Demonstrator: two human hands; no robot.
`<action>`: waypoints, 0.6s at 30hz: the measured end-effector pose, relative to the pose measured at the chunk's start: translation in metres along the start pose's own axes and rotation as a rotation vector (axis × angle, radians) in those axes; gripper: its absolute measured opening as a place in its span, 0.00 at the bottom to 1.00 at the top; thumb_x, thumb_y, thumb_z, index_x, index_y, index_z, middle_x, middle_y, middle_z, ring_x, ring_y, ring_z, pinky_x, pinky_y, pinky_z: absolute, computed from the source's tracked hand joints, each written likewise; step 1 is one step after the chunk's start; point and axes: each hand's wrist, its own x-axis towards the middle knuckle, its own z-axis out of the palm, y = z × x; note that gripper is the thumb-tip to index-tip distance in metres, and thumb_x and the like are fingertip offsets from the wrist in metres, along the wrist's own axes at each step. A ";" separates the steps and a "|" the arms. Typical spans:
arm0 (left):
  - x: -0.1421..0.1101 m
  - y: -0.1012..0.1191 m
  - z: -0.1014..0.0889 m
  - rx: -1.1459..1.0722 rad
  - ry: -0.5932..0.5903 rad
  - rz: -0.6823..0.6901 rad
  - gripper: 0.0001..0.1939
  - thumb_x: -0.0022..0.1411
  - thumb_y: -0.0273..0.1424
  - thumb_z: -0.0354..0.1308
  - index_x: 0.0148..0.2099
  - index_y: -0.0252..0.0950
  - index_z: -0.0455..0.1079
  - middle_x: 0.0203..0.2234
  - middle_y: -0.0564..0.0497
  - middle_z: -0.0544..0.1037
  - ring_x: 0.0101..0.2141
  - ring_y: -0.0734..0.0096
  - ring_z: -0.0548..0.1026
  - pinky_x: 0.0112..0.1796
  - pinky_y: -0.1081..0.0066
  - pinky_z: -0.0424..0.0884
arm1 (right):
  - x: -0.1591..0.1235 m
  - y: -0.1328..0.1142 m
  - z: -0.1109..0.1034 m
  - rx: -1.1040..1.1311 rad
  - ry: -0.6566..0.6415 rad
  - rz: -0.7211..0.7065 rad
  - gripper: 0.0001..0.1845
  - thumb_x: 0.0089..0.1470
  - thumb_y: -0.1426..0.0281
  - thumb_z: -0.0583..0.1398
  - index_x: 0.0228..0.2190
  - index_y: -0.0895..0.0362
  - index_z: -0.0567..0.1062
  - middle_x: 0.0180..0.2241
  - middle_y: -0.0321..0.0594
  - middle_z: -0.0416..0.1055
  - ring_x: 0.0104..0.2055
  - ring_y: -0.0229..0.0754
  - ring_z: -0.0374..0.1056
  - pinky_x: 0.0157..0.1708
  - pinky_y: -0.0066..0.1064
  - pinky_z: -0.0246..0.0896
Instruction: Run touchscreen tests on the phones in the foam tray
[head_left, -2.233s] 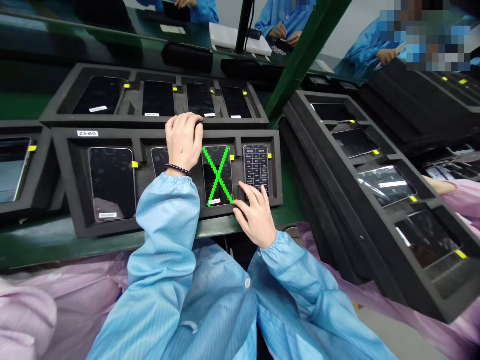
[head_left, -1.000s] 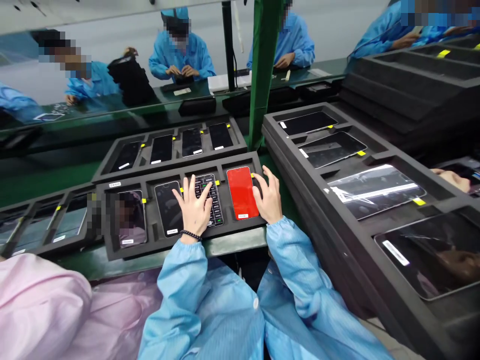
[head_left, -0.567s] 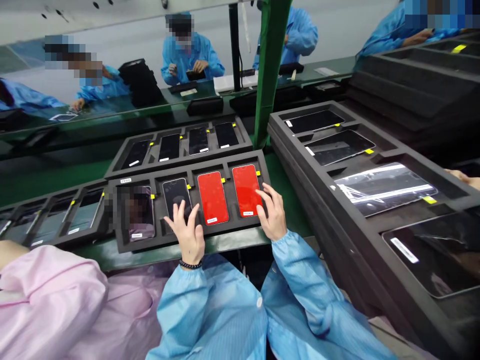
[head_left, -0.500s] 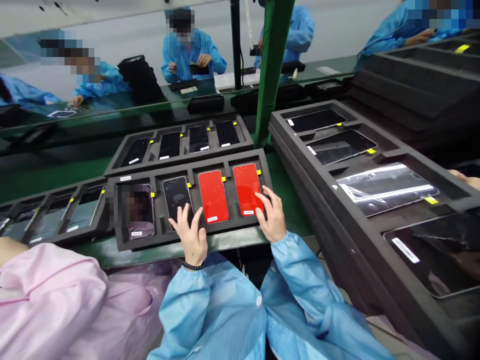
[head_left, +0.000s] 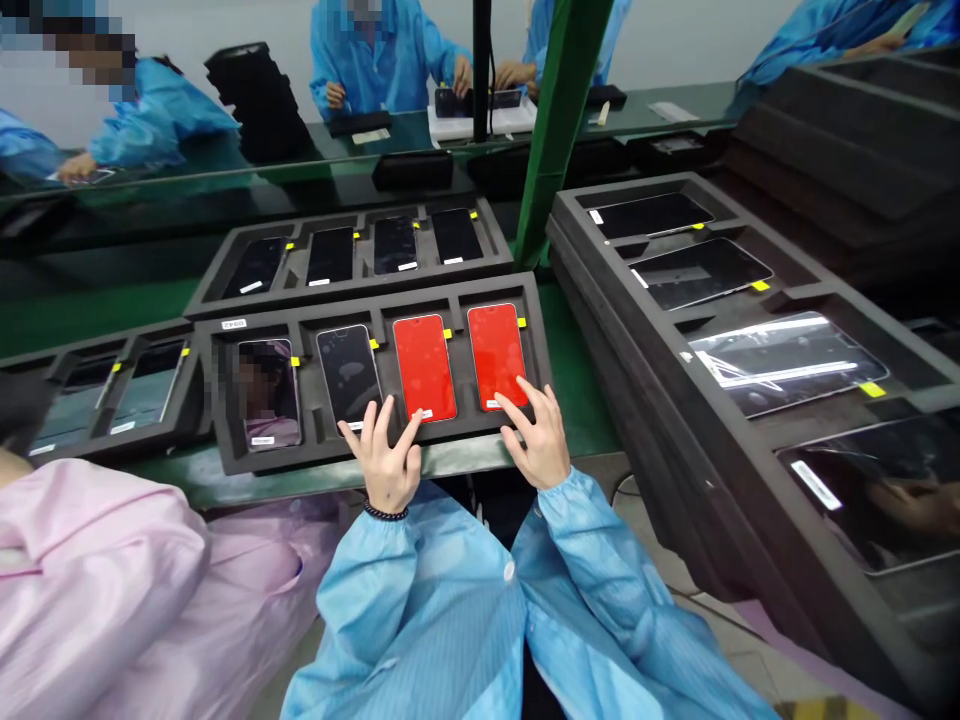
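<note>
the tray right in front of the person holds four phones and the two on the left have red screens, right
Not quite: the head view shows the two red screens on the right, not the left. That tray does hold four phones.

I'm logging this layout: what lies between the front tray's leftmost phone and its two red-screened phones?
In the head view, one dark-screened phone lies between them, with the left hand at its lower end.
</note>
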 end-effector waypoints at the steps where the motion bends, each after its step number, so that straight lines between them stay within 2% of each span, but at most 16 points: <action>1: 0.001 0.001 0.000 0.005 -0.022 0.000 0.22 0.69 0.39 0.45 0.56 0.48 0.76 0.66 0.45 0.64 0.70 0.49 0.52 0.67 0.36 0.30 | 0.001 -0.001 -0.001 -0.011 -0.025 -0.009 0.21 0.65 0.67 0.54 0.57 0.50 0.74 0.65 0.47 0.61 0.64 0.51 0.60 0.67 0.59 0.53; 5: 0.003 0.002 -0.002 -0.014 -0.013 -0.008 0.21 0.69 0.38 0.46 0.56 0.48 0.76 0.66 0.46 0.63 0.70 0.52 0.53 0.68 0.38 0.33 | 0.004 -0.002 -0.002 -0.037 -0.073 -0.018 0.19 0.65 0.66 0.54 0.55 0.50 0.75 0.64 0.48 0.62 0.63 0.51 0.61 0.67 0.59 0.51; 13: 0.005 0.002 0.001 -0.023 0.109 0.113 0.20 0.69 0.33 0.49 0.57 0.44 0.75 0.68 0.44 0.61 0.69 0.53 0.56 0.69 0.42 0.39 | 0.003 -0.001 0.000 -0.064 -0.073 -0.032 0.19 0.67 0.66 0.53 0.55 0.51 0.75 0.62 0.49 0.65 0.62 0.51 0.61 0.67 0.57 0.50; 18: 0.007 0.001 0.001 -0.023 0.116 0.141 0.19 0.69 0.31 0.50 0.56 0.40 0.76 0.68 0.43 0.60 0.69 0.55 0.55 0.69 0.45 0.39 | 0.003 -0.002 0.000 -0.082 -0.061 -0.038 0.19 0.66 0.66 0.53 0.55 0.51 0.75 0.62 0.48 0.66 0.61 0.50 0.63 0.67 0.55 0.51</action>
